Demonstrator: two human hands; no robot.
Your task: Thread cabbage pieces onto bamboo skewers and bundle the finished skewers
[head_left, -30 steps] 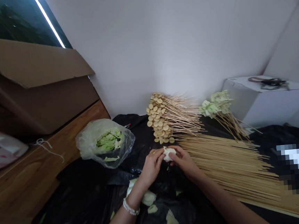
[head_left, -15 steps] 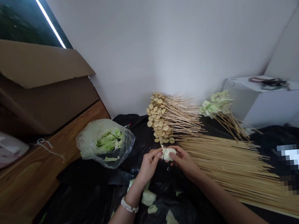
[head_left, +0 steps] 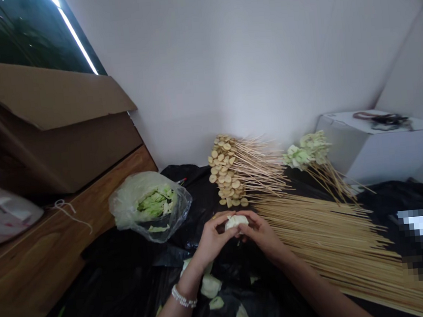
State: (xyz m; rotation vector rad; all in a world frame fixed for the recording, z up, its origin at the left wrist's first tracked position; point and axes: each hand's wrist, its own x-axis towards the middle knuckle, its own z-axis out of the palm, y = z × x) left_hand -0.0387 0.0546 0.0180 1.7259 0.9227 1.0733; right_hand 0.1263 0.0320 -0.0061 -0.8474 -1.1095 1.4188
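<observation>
Between my two hands is a pale folded cabbage leaf point(head_left: 236, 221), held over the black plastic sheet. My left hand point(head_left: 214, 236) closes on its left side, thumb pressed to the front. From the right, my right hand point(head_left: 263, 232) grips the same leaf with thumb and fingers. Just beyond the hands lies a pile of skewers threaded with round pale slices point(head_left: 226, 172). A wide spread of bare wooden skewers point(head_left: 329, 237) reaches from beside my right hand toward the lower right. Loose cabbage pieces point(head_left: 210, 286) rest on the sheet below my left hand.
A clear plastic bag point(head_left: 126, 205) with cabbage leaves point(head_left: 156, 203) stands to the left. Skewered cabbage point(head_left: 307, 150) lies back right, by a white box point(head_left: 377, 154). A cardboard box point(head_left: 73, 151) sits on a wooden surface point(head_left: 99, 188) at left; a white wall closes the back.
The cabbage leaf has become more compact between my hands. My left hand's fingers have come over the leaf's top, and both thumbs have drawn close together in front.
</observation>
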